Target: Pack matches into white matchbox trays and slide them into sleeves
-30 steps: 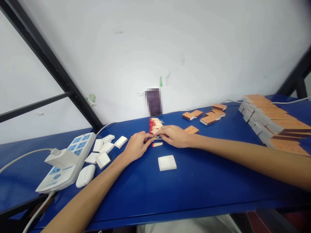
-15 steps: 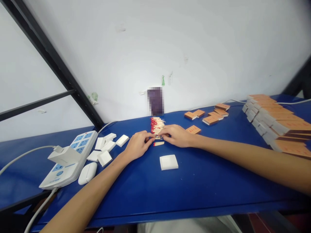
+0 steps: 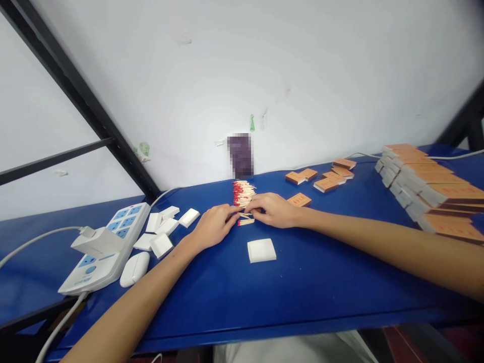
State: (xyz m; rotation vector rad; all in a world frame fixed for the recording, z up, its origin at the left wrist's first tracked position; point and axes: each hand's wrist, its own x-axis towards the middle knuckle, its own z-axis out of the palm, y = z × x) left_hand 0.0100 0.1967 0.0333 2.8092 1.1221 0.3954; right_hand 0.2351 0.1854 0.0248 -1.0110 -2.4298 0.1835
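Note:
A pile of red-tipped matches [image 3: 244, 194] lies on the blue table [image 3: 302, 287] by the wall. At its near left edge is my left hand [image 3: 216, 225], its fingers closed round the ends of a few matches. My right hand [image 3: 271, 209] meets it from the right, fingertips pinched on the other ends of these matches. A small group of matches [image 3: 246, 222] lies just in front of the fingertips. Nearer to me sits a white matchbox tray [image 3: 261, 250].
Several white trays [image 3: 162, 244] lie at the left, beside an earbud case [image 3: 134, 269] and a power strip [image 3: 102, 252]. Loose orange matchboxes [image 3: 327, 182] lie back right, and a large matchbox stack [image 3: 427, 186] stands far right. A pixelated dark object [image 3: 241, 156] leans on the wall.
The fingertips of both hands have shifted slightly on the matches between them. The whole view has moved a little; the other things lie as before.

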